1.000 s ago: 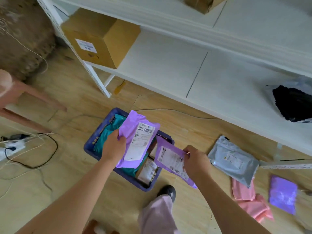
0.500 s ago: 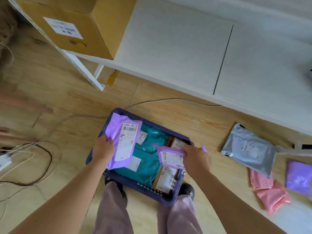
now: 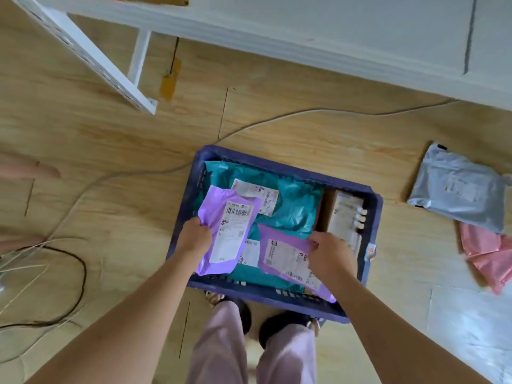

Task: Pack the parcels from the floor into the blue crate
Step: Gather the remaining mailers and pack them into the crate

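A black cable (image 3: 81, 273) is looped on the wood-grain floor (image 3: 110, 139) at the far left, and a thin white cord (image 3: 277, 119) is trailed across the planks behind the blue crate (image 3: 375, 217), a rectangular plastic bin with slotted walls, set on the floor just in front of the person's feet. The left hand (image 3: 194, 239) is closed on the edge of a glossy purple poly mailer (image 3: 214, 203), the flat bag being held tilted over the crate's left side with its white barcode label facing up. Beneath it a crinkled teal plastic parcel (image 3: 296, 206) is spread across the crate's bottom. A second purple mailer (image 3: 274, 234) is laid slanted on the teal one, its corner draped over the near wall, and is pinched at its upper edge by the right hand (image 3: 329, 256). A brown cardboard box (image 3: 343, 214) is wedged along the right wall. Well to the right, on the floor, a smooth grey mailer (image 3: 457, 195) is lapped over a crumpled pink bag (image 3: 487, 259).
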